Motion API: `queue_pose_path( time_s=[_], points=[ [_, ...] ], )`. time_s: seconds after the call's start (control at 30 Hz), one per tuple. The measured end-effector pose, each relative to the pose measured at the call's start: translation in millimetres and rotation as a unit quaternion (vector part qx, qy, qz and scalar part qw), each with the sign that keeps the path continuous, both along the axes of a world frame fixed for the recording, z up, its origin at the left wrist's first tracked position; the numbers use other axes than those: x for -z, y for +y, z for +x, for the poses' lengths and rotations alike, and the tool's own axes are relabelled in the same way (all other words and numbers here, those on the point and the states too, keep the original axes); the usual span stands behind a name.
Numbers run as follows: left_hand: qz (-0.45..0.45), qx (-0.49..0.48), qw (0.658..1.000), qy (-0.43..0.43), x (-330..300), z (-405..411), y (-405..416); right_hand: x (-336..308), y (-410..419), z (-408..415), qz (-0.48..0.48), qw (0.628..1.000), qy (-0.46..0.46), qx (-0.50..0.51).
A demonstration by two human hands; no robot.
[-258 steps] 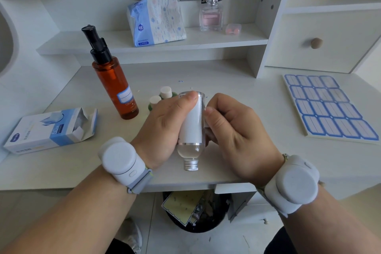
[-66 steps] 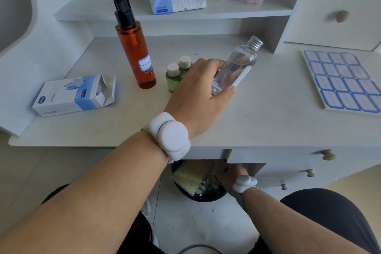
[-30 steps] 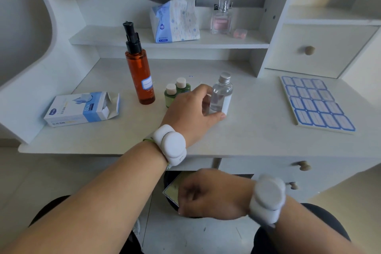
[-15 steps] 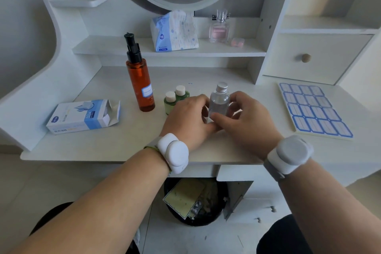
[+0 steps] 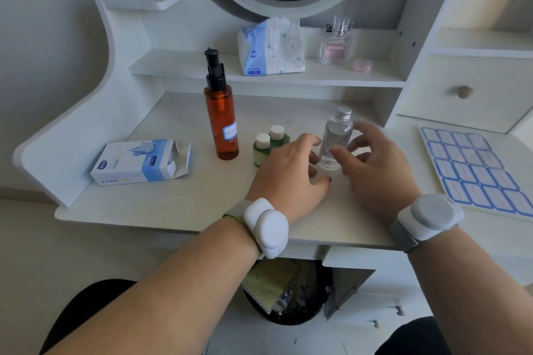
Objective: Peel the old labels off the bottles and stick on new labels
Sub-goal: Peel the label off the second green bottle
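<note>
Both forearms reach forward over the front edge of the desk [image 5: 184, 210], each with a white band on the wrist, and the two hands sit side by side with a clear bottle [image 5: 335, 140] standing upright between them. The left hand [image 5: 291, 176] lies palm down, its fingers loosely spread and pointing toward the bottle's lower part; whether the fingertips actually touch the bottle cannot be told. The right hand [image 5: 375, 164] is cupped just beside the bottle, fingers relaxed and fanned out, the forefinger crossing in front of the lower part of the bottle and apparently at its surface, the other fingers curving around the far side without closing. Neither hand has a firm grip on the bottle, which rests on the desk on its own base, silver cap up. Just beyond the left hand stand two small green bottles [image 5: 269, 144] with pale caps, close together, and further left of them a tall amber pump bottle [image 5: 221, 121] carrying a blue-edged label. Well to the left of the left hand lies an opened white and blue box [image 5: 138, 163]. To the right of the right hand, near but apart, lies a sheet of blue-bordered labels [image 5: 473, 170].
</note>
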State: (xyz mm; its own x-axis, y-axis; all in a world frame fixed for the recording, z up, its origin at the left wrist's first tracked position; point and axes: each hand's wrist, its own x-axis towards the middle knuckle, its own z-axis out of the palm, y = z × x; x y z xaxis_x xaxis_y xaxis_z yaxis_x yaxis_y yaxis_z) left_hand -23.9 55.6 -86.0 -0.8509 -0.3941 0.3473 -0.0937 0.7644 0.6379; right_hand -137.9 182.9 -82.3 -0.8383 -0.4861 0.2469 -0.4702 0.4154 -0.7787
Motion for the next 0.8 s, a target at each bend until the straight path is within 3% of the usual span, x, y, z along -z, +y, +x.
queue_pose_path(
  time_s=[0.23, 0.4, 0.47, 0.63, 0.8],
  points=[
    [-0.070, 0.033, 0.996, 0.052, 4, 23, -4, -8, 3, 16, -0.047, 0.997, 0.054, 0.039],
    [-0.110, -0.015, 0.989, 0.100, -5, 49, -28, -18, 2, 39, -0.094, 0.985, 0.137, 0.044],
    [-0.112, -0.045, 0.986, 0.120, -11, 58, -38, -19, -5, 53, -0.107, 0.979, 0.171, -0.003],
    [-0.092, -0.188, 0.960, 0.189, -15, 74, -68, -6, -38, 78, -0.042, 0.972, 0.171, -0.153],
    [-0.036, -0.250, 0.954, 0.163, -6, 63, -78, -4, -77, 79, 0.059, 0.977, 0.148, -0.143]
  ],
)
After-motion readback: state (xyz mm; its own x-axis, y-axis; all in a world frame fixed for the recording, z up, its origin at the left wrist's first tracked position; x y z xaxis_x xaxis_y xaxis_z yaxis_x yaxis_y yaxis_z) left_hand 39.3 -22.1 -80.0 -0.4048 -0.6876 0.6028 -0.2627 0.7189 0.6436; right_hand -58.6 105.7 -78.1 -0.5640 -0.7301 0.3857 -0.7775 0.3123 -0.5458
